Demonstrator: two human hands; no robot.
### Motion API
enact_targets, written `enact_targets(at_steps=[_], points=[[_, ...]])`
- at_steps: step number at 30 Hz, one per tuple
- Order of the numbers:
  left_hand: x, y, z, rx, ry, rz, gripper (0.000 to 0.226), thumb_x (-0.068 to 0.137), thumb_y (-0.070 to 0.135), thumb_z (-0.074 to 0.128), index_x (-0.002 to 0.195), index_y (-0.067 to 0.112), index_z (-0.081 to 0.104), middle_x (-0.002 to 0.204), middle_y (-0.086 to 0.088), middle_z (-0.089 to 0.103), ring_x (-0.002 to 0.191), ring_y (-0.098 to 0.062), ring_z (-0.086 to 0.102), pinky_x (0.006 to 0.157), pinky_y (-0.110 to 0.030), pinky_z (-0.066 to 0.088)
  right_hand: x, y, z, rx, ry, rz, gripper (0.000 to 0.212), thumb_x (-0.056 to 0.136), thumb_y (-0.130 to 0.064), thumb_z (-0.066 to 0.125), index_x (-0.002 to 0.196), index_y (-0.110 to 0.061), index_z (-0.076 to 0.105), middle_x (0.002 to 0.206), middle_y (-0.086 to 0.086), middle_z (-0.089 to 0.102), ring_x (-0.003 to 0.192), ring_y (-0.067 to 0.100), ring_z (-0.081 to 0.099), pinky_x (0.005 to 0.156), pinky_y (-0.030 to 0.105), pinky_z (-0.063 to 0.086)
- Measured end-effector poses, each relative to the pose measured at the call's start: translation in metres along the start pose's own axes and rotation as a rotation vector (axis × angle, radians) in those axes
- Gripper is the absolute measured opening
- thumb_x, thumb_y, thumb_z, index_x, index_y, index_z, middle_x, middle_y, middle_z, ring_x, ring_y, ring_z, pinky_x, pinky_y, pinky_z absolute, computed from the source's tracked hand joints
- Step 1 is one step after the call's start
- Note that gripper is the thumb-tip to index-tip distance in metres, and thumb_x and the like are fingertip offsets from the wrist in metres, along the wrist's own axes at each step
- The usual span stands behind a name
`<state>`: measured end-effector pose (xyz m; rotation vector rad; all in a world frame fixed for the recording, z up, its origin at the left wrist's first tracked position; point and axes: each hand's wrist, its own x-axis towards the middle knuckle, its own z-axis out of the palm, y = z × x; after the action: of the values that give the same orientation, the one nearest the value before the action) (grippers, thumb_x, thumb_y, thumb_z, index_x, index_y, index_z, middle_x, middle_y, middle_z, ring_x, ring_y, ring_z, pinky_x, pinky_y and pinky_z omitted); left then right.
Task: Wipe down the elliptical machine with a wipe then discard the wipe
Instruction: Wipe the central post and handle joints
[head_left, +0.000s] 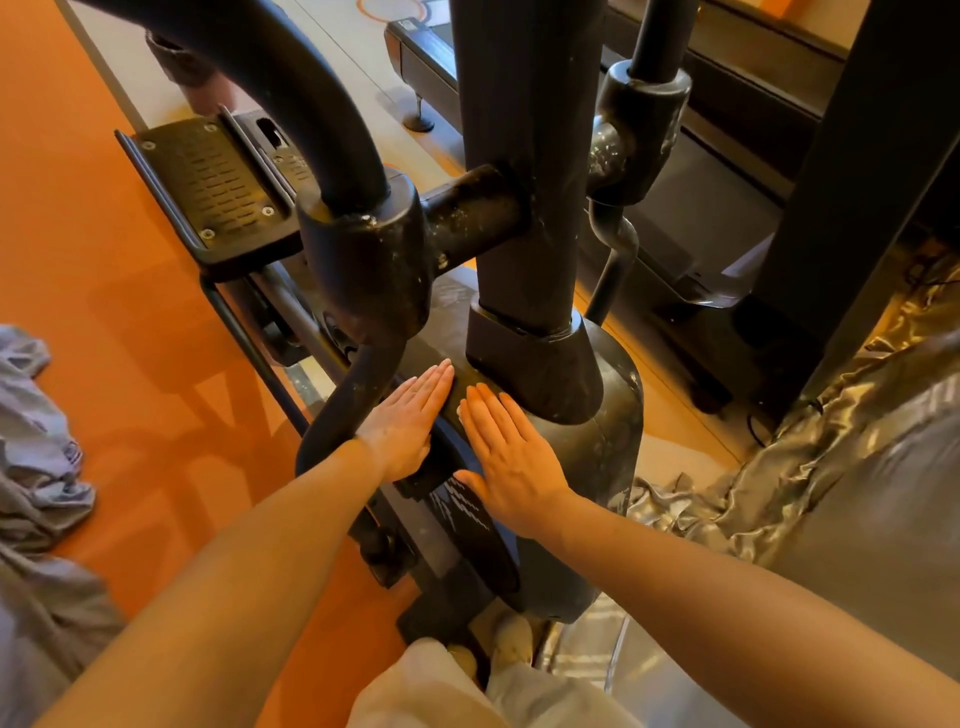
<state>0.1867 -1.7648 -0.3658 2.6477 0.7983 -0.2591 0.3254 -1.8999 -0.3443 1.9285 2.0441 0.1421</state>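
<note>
The black elliptical machine (602, 447) fills the middle of the view, with a dusty centre post (524, 156), curved swing arms and a ribbed pedal (218, 182) at the left. My left hand (410, 421) lies flat, fingers straight, on the left side of the rounded front housing beside the lower swing arm. My right hand (506, 452) presses flat on top of that housing, just before the post's collar. A small white edge, seemingly the wipe (460, 412), peeks out by the right index finger; the rest is hidden under the palm.
Orange floor (104, 312) spreads to the left, with a grey cloth (36, 467) at its edge. A shiny silver cover (831, 441) lies crumpled at the right. A treadmill (701, 208) stands behind. Another person's legs (187, 67) show at the top left. My feet (511, 636) stand by the base.
</note>
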Motion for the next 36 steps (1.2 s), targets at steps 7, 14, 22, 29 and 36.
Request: enact_targets(at_steps=[7,14,22,29,36], points=[[0.0,-0.001,0.002,-0.097,0.01,-0.01,0.086,0.099,0.012,0.048,0.154,0.016,-0.019,0.162,0.0,-0.022,0.147,-0.01,-0.019,0.116,-0.023,-0.011,0.003,0.001,0.003,0.014,-0.015,-0.043,0.083,0.097,-0.063,0.03,0.149,-0.003,0.007,0.159,0.018,0.02,0.148,0.033,0.017,0.119,0.042,0.007],[0.001,0.0,0.006,-0.131,0.026,-0.024,0.088,0.098,0.011,0.05,0.154,0.017,-0.018,0.162,0.001,-0.022,0.148,-0.011,-0.017,0.115,-0.022,-0.01,0.005,-0.005,-0.002,0.06,-0.051,-0.022,0.081,0.098,-0.061,0.031,0.15,-0.002,0.01,0.159,0.019,0.02,0.148,0.033,0.017,0.12,0.041,0.011],[0.001,0.003,0.002,-0.104,0.025,-0.027,0.086,0.1,0.011,0.049,0.154,0.015,-0.017,0.162,-0.001,-0.023,0.149,-0.012,-0.018,0.112,-0.022,-0.013,0.034,-0.007,-0.015,0.018,-0.169,0.02,0.082,0.1,-0.061,0.013,0.15,-0.001,-0.012,0.161,0.019,-0.008,0.149,0.033,-0.009,0.121,0.043,-0.006],[0.0,0.001,0.002,-0.179,-0.011,-0.029,0.08,0.101,0.01,0.042,0.154,0.018,-0.018,0.163,0.001,-0.021,0.15,-0.012,-0.016,0.118,-0.025,-0.009,-0.013,0.004,0.004,0.065,-0.003,-0.017,0.084,0.096,-0.064,0.03,0.152,-0.003,0.016,0.159,0.018,0.021,0.148,0.033,0.017,0.121,0.042,0.015],[0.003,0.001,0.004,-0.273,-0.032,-0.033,0.067,0.107,0.028,0.031,0.155,0.02,-0.015,0.163,0.005,-0.019,0.149,-0.008,-0.015,0.121,-0.026,-0.006,-0.003,0.009,0.008,0.109,0.033,0.029,0.078,0.097,-0.057,0.017,0.147,0.001,0.035,0.153,0.02,0.036,0.143,0.034,0.032,0.116,0.045,0.03]])
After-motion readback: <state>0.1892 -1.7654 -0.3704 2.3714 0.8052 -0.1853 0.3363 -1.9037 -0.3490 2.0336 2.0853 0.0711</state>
